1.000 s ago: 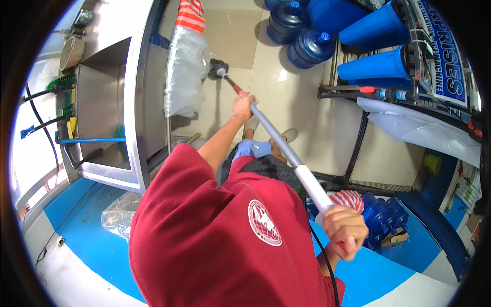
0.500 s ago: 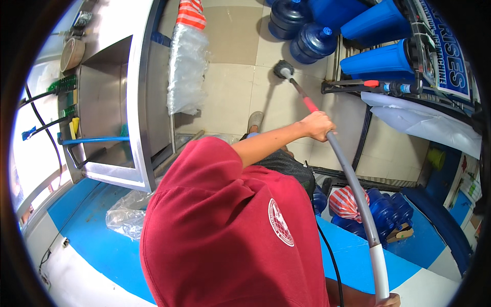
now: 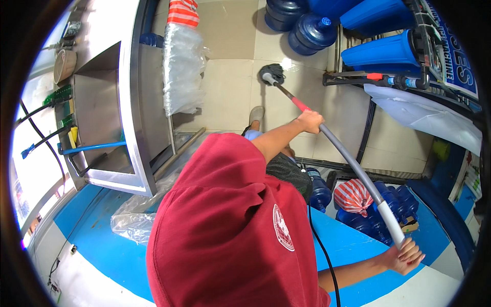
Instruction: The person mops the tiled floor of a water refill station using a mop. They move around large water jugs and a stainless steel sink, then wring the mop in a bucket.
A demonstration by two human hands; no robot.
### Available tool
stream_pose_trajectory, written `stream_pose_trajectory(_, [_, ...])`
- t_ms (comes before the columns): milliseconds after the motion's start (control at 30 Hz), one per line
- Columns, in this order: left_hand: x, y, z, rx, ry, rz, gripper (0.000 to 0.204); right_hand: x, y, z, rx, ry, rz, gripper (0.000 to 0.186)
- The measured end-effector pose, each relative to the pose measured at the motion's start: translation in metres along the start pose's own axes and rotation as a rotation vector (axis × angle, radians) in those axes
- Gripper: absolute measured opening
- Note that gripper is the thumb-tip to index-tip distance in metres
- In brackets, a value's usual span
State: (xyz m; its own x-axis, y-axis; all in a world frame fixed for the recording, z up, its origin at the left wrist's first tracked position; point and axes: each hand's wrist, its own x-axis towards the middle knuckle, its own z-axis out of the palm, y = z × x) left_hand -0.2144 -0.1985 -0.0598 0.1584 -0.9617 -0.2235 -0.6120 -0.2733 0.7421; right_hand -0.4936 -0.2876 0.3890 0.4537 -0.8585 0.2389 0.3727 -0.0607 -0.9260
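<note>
A mop with a pole in grey, red and white slants across the floor. Its dark grey mop head (image 3: 272, 73) rests on the tiles ahead of me. My left hand (image 3: 310, 122) is wrapped round the pole (image 3: 342, 144) just behind its red section. Farther down, at the right, my right hand (image 3: 405, 257) grips the white end (image 3: 391, 225) of the handle. Both hands are closed on the mop, with my left arm stretched forward across my red shirt. My foot (image 3: 257, 115) in a light shoe stands near the mop head.
Large blue water jugs (image 3: 313, 35) stand ahead, beside blue filter housings (image 3: 381, 51) on a rack. At the left, a steel sink (image 3: 102, 102) has clear plastic bags (image 3: 183, 71) hanging beside it. More jugs (image 3: 360, 225) and a striped bag (image 3: 353, 195) lie at the right.
The mop head has moved left and slightly toward me over the tiles. My left hand has shifted a little left. My right hand has come up and right, farther into view.
</note>
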Motion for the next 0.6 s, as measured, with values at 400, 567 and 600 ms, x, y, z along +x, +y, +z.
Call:
stream_pose_trajectory(400, [-0.121, -0.129, -0.087, 0.183, -0.055, -0.427, 0.022, 0.019, 0.145, 0.067, 0.179, -0.059, 0.265, 0.045])
stream_pose_trajectory(567, [-0.133, -0.069, -0.129, 0.248, -0.048, -0.231, 0.021, 0.017, 0.051, 0.042, 0.195, 0.043, 0.046, 0.043])
stream_pose_trajectory(600, [-0.127, -0.049, -0.132, 0.224, -0.047, -0.169, 0.020, 0.016, 0.025, 0.034, -0.045, 0.175, -0.056, 0.042])
